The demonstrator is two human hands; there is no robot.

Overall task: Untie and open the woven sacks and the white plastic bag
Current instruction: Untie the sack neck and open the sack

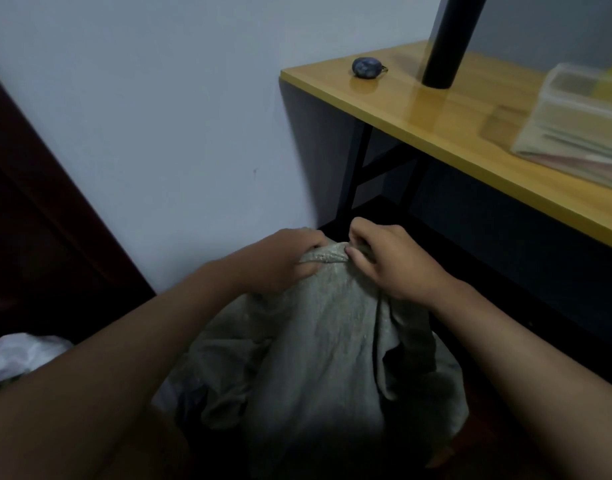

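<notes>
The gathered top of a grey woven sack is held by both hands. The left hand is curled round the bunched neck from the left, and the cloth is pinched at the same spot by the thumb and forefinger of the right hand. Whether a tie or knot sits between them cannot be told, since the fingers cover it.

The step in hand is judged to be the loosening of the sack's mouth. It would be done well if the neck were steadied by the left hand while the folds or cord were picked apart by the right, with small pulls rather than one hard tug, so that the sack is not toppled.

The sack is stood on the floor against the wall, just left of a wooden surface. A white plastic bag is seen at the left edge, well apart from the hands and untouched.
</notes>
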